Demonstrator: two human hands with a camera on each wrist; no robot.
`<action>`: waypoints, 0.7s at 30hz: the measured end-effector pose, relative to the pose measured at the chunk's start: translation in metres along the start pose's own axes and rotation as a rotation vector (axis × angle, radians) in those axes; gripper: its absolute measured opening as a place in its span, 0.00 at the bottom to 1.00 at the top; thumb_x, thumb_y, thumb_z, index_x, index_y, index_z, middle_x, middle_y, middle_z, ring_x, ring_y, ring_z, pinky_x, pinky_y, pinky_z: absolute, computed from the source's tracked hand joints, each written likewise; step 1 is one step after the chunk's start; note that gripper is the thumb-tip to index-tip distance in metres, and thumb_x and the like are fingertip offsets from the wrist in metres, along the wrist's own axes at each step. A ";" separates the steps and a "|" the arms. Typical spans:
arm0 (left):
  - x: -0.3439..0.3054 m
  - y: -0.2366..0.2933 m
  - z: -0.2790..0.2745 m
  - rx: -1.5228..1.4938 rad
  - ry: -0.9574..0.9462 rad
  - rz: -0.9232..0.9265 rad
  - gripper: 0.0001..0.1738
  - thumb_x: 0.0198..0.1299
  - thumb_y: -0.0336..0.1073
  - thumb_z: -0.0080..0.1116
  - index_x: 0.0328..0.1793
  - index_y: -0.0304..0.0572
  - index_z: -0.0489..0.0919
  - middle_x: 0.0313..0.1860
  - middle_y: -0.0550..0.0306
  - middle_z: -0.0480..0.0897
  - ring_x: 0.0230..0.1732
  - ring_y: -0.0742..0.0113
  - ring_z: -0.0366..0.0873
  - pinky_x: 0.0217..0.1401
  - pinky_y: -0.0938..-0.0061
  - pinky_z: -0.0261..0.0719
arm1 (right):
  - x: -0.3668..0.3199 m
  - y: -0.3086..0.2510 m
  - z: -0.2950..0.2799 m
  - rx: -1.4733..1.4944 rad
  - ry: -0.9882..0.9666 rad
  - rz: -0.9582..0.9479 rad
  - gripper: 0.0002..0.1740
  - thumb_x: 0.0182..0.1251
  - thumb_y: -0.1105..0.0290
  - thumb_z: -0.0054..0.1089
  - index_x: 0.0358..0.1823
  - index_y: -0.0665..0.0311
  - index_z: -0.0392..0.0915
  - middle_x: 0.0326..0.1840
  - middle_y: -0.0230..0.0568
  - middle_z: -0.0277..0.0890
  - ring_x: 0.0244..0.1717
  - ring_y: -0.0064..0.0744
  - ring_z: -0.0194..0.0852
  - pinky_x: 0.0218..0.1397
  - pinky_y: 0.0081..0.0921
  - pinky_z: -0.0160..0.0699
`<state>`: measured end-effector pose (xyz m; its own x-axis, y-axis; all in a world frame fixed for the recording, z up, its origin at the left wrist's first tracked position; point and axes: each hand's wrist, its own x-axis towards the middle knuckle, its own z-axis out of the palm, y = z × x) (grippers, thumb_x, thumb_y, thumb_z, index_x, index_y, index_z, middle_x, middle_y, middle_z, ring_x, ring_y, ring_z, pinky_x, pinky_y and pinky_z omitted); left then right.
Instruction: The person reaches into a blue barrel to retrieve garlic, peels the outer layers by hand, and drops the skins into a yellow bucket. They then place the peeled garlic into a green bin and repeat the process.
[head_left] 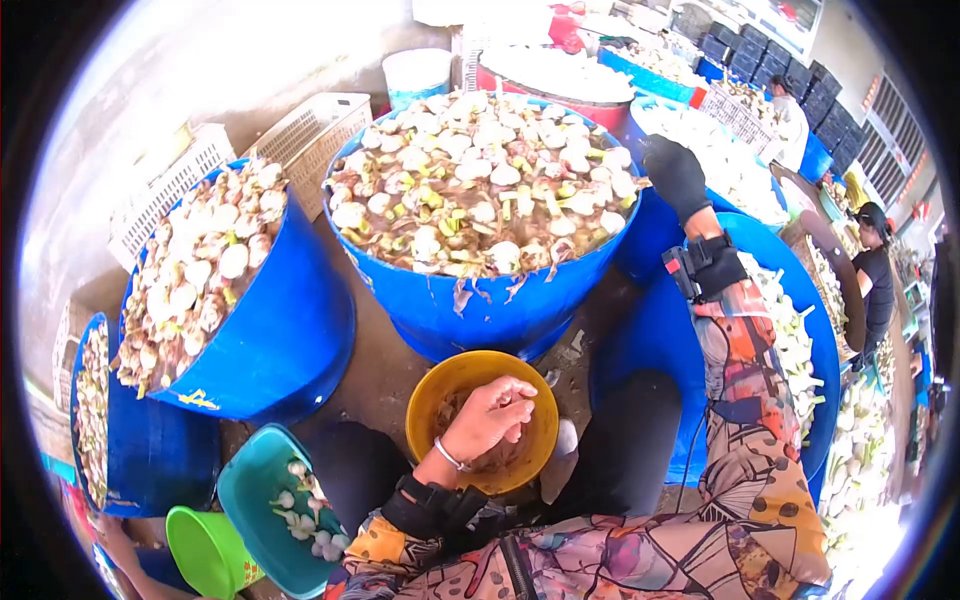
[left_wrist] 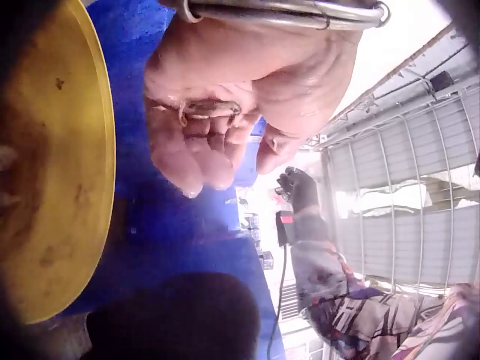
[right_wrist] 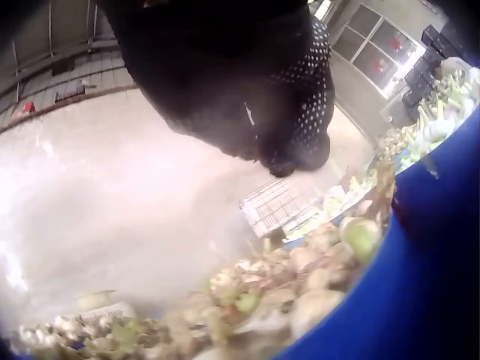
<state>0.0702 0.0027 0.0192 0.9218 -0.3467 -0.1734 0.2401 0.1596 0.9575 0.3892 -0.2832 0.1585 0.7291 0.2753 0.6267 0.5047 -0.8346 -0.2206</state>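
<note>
**Seated among tubs, one grip in the bowl, one on the heap**

Surface: bare grey floor (head_left: 385, 365), wet-looking, with scraps of peel on it. No worktop; everything stands on the floor.

Room: open shed with a pale wall (head_left: 180, 70). White crates (head_left: 310, 130) lean behind the tubs and dark crates (head_left: 760, 55) are stacked at the back. Other workers (head_left: 878, 270) are on the right.

Writing: yellow marks (head_left: 195, 400) on the left tub (head_left: 290, 330), too blurred to read.

Left grip (head_left: 490, 412): bare, over the yellow bowl (head_left: 430, 390) between the knees, fingers curled down into the scraps. The left wrist view shows a shred of peel (left_wrist: 196, 111) in the finger crease. Cannot tell whether it is pinched.

Right grip (head_left: 675, 175): black glove, arm stretched out, resting at the right rim of the middle tub (head_left: 480, 310) against the heaped bulbs (head_left: 480, 180). Fingers look bent, but cannot tell whether they hold a bulb.

Nearby: teal basin (head_left: 245, 490) with a few white bulbs, just left of the bowl. Green bowl (head_left: 200, 550) beside it.
</note>
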 end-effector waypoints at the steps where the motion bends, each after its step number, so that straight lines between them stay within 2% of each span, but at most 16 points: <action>1: 0.002 -0.004 -0.001 -0.044 0.030 -0.010 0.12 0.63 0.31 0.55 0.51 0.34 0.75 0.31 0.60 0.77 0.26 0.77 0.75 0.27 0.82 0.74 | 0.004 0.000 -0.002 -0.204 0.041 -0.013 0.18 0.60 0.63 0.53 0.50 0.61 0.78 0.44 0.51 0.80 0.42 0.46 0.81 0.47 0.40 0.78; 4: 0.003 -0.011 0.000 -0.084 0.089 -0.010 0.11 0.63 0.30 0.54 0.49 0.34 0.75 0.30 0.62 0.76 0.24 0.78 0.73 0.27 0.82 0.72 | 0.009 0.033 0.013 -0.267 -0.020 0.064 0.18 0.58 0.61 0.52 0.49 0.58 0.78 0.47 0.49 0.79 0.48 0.49 0.78 0.53 0.43 0.75; 5: 0.002 -0.012 0.002 -0.084 0.094 0.004 0.10 0.63 0.30 0.54 0.48 0.35 0.75 0.29 0.63 0.76 0.23 0.79 0.72 0.26 0.83 0.70 | 0.007 0.042 0.019 -0.297 -0.033 0.152 0.18 0.57 0.61 0.53 0.48 0.57 0.79 0.47 0.46 0.80 0.51 0.49 0.77 0.55 0.42 0.74; 6: 0.002 -0.012 0.004 -0.085 0.098 0.019 0.09 0.63 0.30 0.54 0.47 0.35 0.75 0.28 0.64 0.76 0.23 0.81 0.72 0.25 0.85 0.68 | 0.004 0.065 0.031 -0.294 -0.100 0.039 0.18 0.57 0.60 0.54 0.48 0.57 0.79 0.47 0.46 0.80 0.52 0.49 0.76 0.55 0.42 0.74; 7: 0.001 -0.011 0.004 -0.014 0.096 -0.013 0.10 0.62 0.32 0.55 0.47 0.37 0.75 0.27 0.61 0.77 0.24 0.76 0.74 0.27 0.81 0.71 | 0.002 0.097 0.044 -0.288 -0.169 -0.077 0.18 0.57 0.60 0.54 0.47 0.56 0.79 0.47 0.46 0.79 0.53 0.49 0.75 0.55 0.42 0.74; 10: -0.002 -0.011 0.006 0.437 0.122 0.175 0.11 0.61 0.31 0.57 0.49 0.37 0.75 0.27 0.61 0.77 0.26 0.76 0.74 0.30 0.78 0.72 | 0.013 0.103 0.064 -0.205 -0.340 0.116 0.15 0.57 0.61 0.55 0.45 0.56 0.81 0.45 0.47 0.80 0.49 0.49 0.77 0.53 0.39 0.75; 12: -0.001 -0.011 0.006 0.505 0.142 0.227 0.13 0.59 0.32 0.58 0.50 0.38 0.75 0.26 0.60 0.77 0.26 0.74 0.74 0.31 0.76 0.72 | 0.000 0.063 0.063 -0.187 -0.113 0.309 0.14 0.57 0.63 0.55 0.43 0.56 0.81 0.42 0.49 0.80 0.44 0.49 0.79 0.50 0.38 0.77; 13: -0.002 -0.010 0.006 0.522 0.145 0.232 0.14 0.59 0.32 0.59 0.50 0.38 0.75 0.26 0.60 0.77 0.26 0.74 0.74 0.31 0.76 0.72 | -0.005 0.049 0.060 -0.176 0.010 0.210 0.13 0.57 0.65 0.56 0.42 0.58 0.81 0.37 0.50 0.81 0.38 0.48 0.81 0.44 0.38 0.78; 16: -0.003 -0.007 0.013 0.407 0.216 0.260 0.13 0.60 0.29 0.57 0.51 0.36 0.74 0.28 0.60 0.77 0.27 0.75 0.74 0.31 0.78 0.72 | -0.003 0.002 0.027 0.074 0.053 0.101 0.12 0.58 0.65 0.58 0.41 0.59 0.81 0.33 0.48 0.82 0.34 0.46 0.82 0.38 0.36 0.78; 18: -0.002 -0.003 0.014 0.302 0.274 0.271 0.13 0.61 0.27 0.55 0.52 0.35 0.72 0.29 0.61 0.77 0.27 0.76 0.73 0.32 0.81 0.72 | -0.009 -0.049 -0.001 0.169 0.080 0.029 0.10 0.59 0.67 0.57 0.41 0.61 0.80 0.30 0.47 0.81 0.30 0.39 0.81 0.35 0.31 0.77; 19: -0.001 -0.008 0.013 0.223 0.260 0.283 0.17 0.62 0.24 0.53 0.57 0.36 0.69 0.31 0.62 0.75 0.29 0.77 0.72 0.33 0.83 0.72 | -0.015 -0.075 -0.015 0.212 0.092 -0.007 0.09 0.60 0.69 0.57 0.41 0.61 0.80 0.29 0.46 0.81 0.28 0.36 0.81 0.34 0.29 0.77; 21: -0.004 -0.001 0.017 0.013 0.291 0.325 0.20 0.61 0.23 0.52 0.60 0.38 0.65 0.34 0.60 0.74 0.30 0.76 0.73 0.33 0.81 0.75 | -0.041 -0.124 -0.030 0.532 -0.123 0.000 0.08 0.60 0.74 0.56 0.41 0.65 0.80 0.25 0.44 0.80 0.25 0.27 0.77 0.32 0.25 0.75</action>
<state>0.0612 -0.0122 0.0229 0.9967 -0.0050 0.0816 -0.0788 0.2052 0.9755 0.2828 -0.2058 0.1827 0.7617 0.3558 0.5415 0.6456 -0.4869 -0.5883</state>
